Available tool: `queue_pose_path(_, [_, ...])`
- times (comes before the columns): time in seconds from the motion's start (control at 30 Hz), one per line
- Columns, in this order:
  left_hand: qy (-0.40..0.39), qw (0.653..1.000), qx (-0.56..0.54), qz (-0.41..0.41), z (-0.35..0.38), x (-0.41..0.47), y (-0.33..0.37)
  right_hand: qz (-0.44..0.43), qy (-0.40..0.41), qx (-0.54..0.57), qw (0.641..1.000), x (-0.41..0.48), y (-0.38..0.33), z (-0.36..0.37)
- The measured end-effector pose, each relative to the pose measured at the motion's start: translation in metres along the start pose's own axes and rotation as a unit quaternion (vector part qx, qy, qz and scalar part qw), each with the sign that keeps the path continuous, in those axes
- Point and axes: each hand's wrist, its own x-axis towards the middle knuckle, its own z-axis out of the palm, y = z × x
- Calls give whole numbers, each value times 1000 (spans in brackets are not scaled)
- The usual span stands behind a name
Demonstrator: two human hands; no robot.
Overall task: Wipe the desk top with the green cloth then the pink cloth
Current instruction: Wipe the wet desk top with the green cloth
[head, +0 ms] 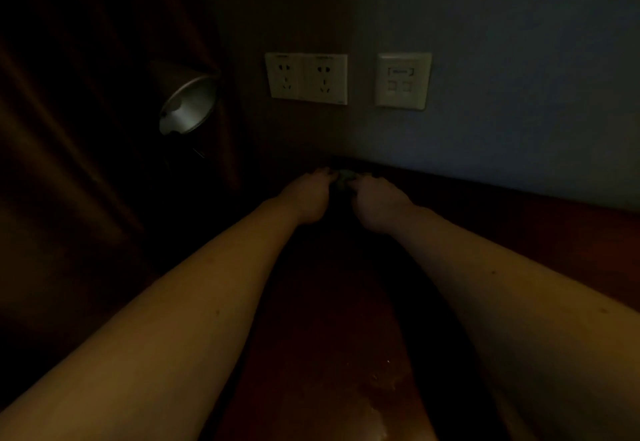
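The room is very dark. Both my arms reach far forward over the reddish-brown desk top (519,233) toward its back edge by the wall. My left hand (308,195) and my right hand (377,198) lie side by side with fingers curled down. Between their fingertips shows a small dark greenish bunch, the green cloth (343,177), and both hands seem to grip it. Most of the cloth is hidden by the hands and the dark. No pink cloth shows.
A lamp (187,105) with a metal shade stands at the left, near a dark curtain (69,163). On the wall above the hands are a double power socket (308,79) and a switch plate (401,80). The desk's front shines faintly.
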Motion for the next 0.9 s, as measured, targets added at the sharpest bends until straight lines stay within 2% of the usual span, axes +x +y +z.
queue_pose_path(0.17, [-21,1000,7,-9,0,-53,5,-17,-34,13,999,-52,-23,11])
queue_pose_path(0.3, [-34,999,19,-15,4,-84,9,-31,-27,10,999,-82,-36,22])
queue_pose_path(0.7, [-36,999,-22,-25,-11,-69,-2,-9,-8,31,999,-48,-42,24])
queue_pose_path(0.83, [-31,999,-42,-7,-6,-87,-3,-40,-33,12,999,-65,-44,15])
queue_pose_path(0.9, [-17,995,-94,-4,-5,-96,-5,-53,-51,6,997,-71,-42,7])
